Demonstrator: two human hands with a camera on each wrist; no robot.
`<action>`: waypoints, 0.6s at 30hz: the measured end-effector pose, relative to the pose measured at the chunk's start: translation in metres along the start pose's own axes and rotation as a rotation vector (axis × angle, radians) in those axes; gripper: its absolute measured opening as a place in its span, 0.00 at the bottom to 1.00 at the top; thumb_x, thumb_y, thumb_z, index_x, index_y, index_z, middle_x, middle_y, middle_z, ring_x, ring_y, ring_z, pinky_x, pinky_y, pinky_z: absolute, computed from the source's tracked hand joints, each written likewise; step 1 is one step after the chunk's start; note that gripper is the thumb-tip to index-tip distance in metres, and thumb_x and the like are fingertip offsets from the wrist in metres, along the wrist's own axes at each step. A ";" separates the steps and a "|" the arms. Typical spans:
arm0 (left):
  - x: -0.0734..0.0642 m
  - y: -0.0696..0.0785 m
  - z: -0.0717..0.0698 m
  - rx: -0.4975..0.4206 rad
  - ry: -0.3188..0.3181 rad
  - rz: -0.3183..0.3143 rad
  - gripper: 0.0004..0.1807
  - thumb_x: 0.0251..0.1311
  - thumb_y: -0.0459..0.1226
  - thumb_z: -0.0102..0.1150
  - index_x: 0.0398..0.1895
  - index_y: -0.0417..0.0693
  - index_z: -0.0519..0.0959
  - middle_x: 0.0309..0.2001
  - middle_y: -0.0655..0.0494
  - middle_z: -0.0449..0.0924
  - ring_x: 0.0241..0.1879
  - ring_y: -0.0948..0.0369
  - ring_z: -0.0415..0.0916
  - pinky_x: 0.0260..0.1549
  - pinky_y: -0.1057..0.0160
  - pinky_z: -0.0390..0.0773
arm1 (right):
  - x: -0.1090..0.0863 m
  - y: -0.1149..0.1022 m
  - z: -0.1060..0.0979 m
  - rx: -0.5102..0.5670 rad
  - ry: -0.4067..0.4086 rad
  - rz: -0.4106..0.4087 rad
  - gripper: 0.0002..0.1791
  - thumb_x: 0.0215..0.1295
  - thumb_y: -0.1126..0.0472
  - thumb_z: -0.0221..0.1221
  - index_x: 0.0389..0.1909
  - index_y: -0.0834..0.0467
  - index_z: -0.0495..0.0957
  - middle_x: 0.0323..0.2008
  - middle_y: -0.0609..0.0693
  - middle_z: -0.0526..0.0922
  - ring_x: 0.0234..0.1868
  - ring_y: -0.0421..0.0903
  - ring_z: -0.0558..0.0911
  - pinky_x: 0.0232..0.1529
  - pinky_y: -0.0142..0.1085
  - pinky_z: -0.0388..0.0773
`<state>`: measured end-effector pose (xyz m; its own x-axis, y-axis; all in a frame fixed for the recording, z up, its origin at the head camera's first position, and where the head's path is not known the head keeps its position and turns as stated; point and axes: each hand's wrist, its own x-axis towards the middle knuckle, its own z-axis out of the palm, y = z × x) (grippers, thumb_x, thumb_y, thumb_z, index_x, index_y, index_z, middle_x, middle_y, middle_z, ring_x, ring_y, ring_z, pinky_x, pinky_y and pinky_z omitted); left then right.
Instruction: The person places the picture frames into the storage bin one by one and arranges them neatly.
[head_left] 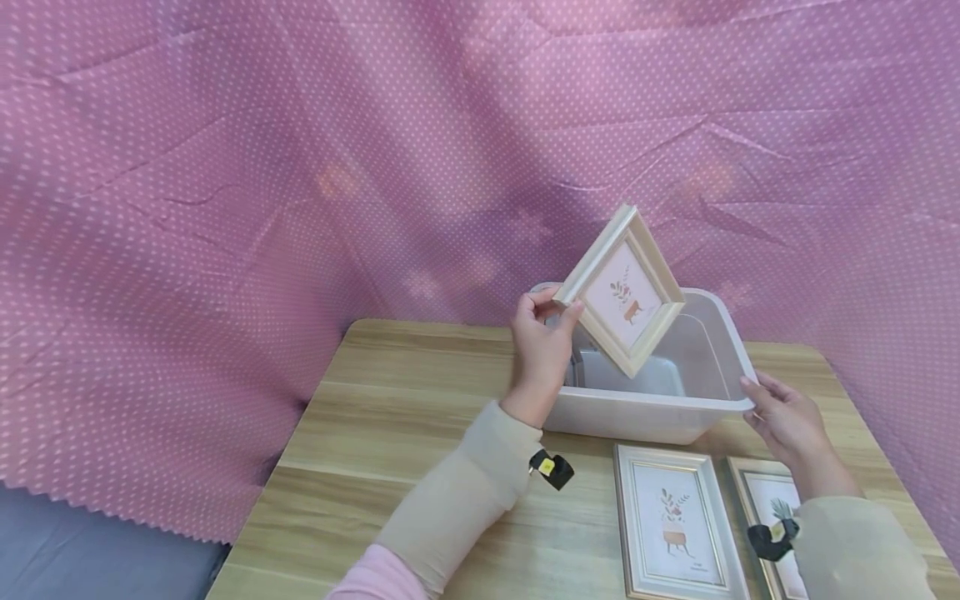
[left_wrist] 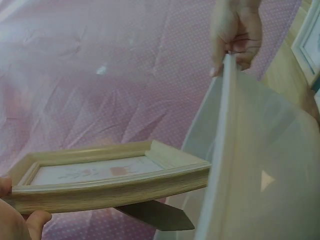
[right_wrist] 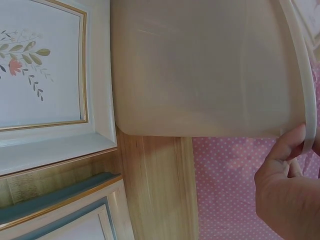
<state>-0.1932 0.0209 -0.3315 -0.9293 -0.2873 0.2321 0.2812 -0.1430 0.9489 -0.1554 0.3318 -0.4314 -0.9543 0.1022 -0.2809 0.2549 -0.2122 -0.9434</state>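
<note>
My left hand (head_left: 542, 346) pinches a small cream picture frame (head_left: 651, 340) by one corner and holds it tilted over the white plastic bin (head_left: 630, 421). Inside that frame is a print of a potted plant, and in the left wrist view its stand (left_wrist: 157, 216) sticks out underneath. My right hand (head_left: 791, 421) grips the bin's rim at the near right corner, thumb on top. Through the bin's opening a grey flat shape (head_left: 592, 371) shows low inside, partly hidden behind the held frame.
In front of the bin lies a larger white frame (head_left: 627, 525) with a plant print. Beside it another frame (head_left: 742, 487) is partly covered by my right sleeve. The wooden table (head_left: 375, 433) reaches back to a pink dotted cloth (head_left: 420, 167).
</note>
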 end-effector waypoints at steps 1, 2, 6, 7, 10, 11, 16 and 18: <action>-0.002 -0.003 0.000 0.035 0.008 -0.003 0.17 0.52 0.28 0.67 0.45 0.39 0.74 0.39 0.54 0.77 0.41 0.60 0.76 0.38 0.66 0.81 | 0.000 0.000 0.000 0.006 0.000 -0.001 0.27 0.63 0.56 0.62 0.62 0.50 0.67 0.38 0.36 0.78 0.37 0.34 0.77 0.37 0.23 0.77; -0.004 -0.006 0.000 0.063 0.017 -0.002 0.17 0.52 0.29 0.67 0.46 0.41 0.75 0.40 0.54 0.77 0.41 0.59 0.76 0.37 0.66 0.81 | 0.000 0.000 0.000 0.014 0.000 -0.004 0.25 0.63 0.57 0.62 0.60 0.49 0.69 0.38 0.36 0.78 0.37 0.34 0.77 0.37 0.23 0.78; -0.011 -0.018 0.003 0.107 0.049 -0.005 0.18 0.52 0.31 0.68 0.46 0.42 0.75 0.39 0.55 0.76 0.42 0.59 0.74 0.35 0.66 0.82 | 0.000 -0.001 0.000 0.056 -0.006 -0.017 0.15 0.63 0.59 0.62 0.50 0.46 0.76 0.36 0.37 0.78 0.35 0.35 0.76 0.35 0.24 0.78; -0.012 -0.021 0.003 0.117 0.061 0.000 0.17 0.52 0.31 0.68 0.46 0.42 0.75 0.39 0.56 0.76 0.41 0.59 0.74 0.34 0.66 0.82 | 0.000 -0.001 -0.001 0.064 -0.008 -0.020 0.11 0.63 0.60 0.62 0.46 0.45 0.77 0.35 0.38 0.78 0.35 0.35 0.76 0.34 0.24 0.78; -0.016 -0.031 0.006 0.172 0.116 0.040 0.17 0.49 0.31 0.70 0.43 0.42 0.76 0.38 0.57 0.76 0.40 0.60 0.74 0.35 0.65 0.79 | -0.001 -0.002 0.000 0.069 -0.008 -0.022 0.10 0.65 0.62 0.60 0.42 0.44 0.78 0.35 0.38 0.78 0.35 0.35 0.76 0.33 0.24 0.78; -0.018 -0.033 0.007 0.204 0.135 0.049 0.17 0.49 0.32 0.70 0.42 0.43 0.77 0.37 0.58 0.77 0.39 0.60 0.74 0.35 0.65 0.78 | -0.001 -0.002 0.000 0.064 -0.007 -0.021 0.11 0.65 0.62 0.60 0.45 0.45 0.77 0.35 0.37 0.77 0.35 0.35 0.76 0.34 0.24 0.78; -0.027 -0.046 0.009 0.264 0.173 0.052 0.17 0.48 0.33 0.71 0.41 0.45 0.77 0.35 0.60 0.77 0.37 0.62 0.75 0.34 0.67 0.79 | -0.001 -0.002 0.000 0.055 0.000 -0.007 0.14 0.67 0.62 0.58 0.52 0.48 0.74 0.34 0.37 0.77 0.35 0.35 0.75 0.34 0.24 0.78; -0.029 -0.051 0.010 0.240 0.172 0.068 0.17 0.47 0.31 0.71 0.41 0.43 0.77 0.36 0.58 0.76 0.37 0.61 0.76 0.34 0.67 0.81 | -0.001 -0.002 0.000 0.060 -0.001 -0.007 0.11 0.67 0.62 0.58 0.48 0.46 0.76 0.34 0.38 0.77 0.35 0.35 0.76 0.34 0.24 0.78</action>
<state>-0.1826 0.0461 -0.3840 -0.8504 -0.4477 0.2764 0.2577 0.1038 0.9606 -0.1550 0.3325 -0.4292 -0.9561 0.1031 -0.2742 0.2386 -0.2691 -0.9331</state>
